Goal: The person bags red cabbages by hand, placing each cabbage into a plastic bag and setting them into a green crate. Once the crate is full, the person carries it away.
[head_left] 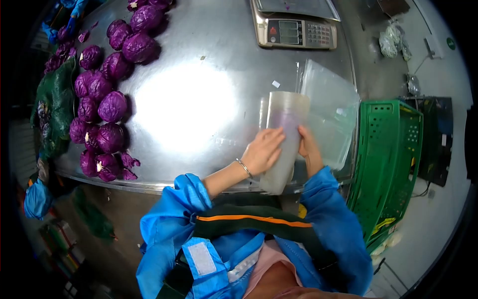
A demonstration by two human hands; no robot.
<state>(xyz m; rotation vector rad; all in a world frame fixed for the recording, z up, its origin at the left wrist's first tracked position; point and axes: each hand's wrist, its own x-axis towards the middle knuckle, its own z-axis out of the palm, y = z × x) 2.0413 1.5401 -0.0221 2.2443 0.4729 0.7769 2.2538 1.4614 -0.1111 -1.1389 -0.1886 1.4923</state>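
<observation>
A translucent roll of plastic film (284,164) with a faint purple tint lies lengthwise near the table's front edge. My left hand (264,151) wraps its curled fingers over the left side of this roll; a metal bangle circles the wrist. Against the right side, my right hand (308,144) grips the roll, with some of its fingers hidden behind it. Flat clear plastic bags (331,109) are spread out just to the right, partly beyond my right hand.
Many purple cabbages (112,106) line the table's left side beside a green mesh sack (56,102). A digital scale (298,32) stands at the back right. A green crate (383,159) adjoins the metal table's (224,65) right edge. Another person's blue sleeve (75,11) shows far left.
</observation>
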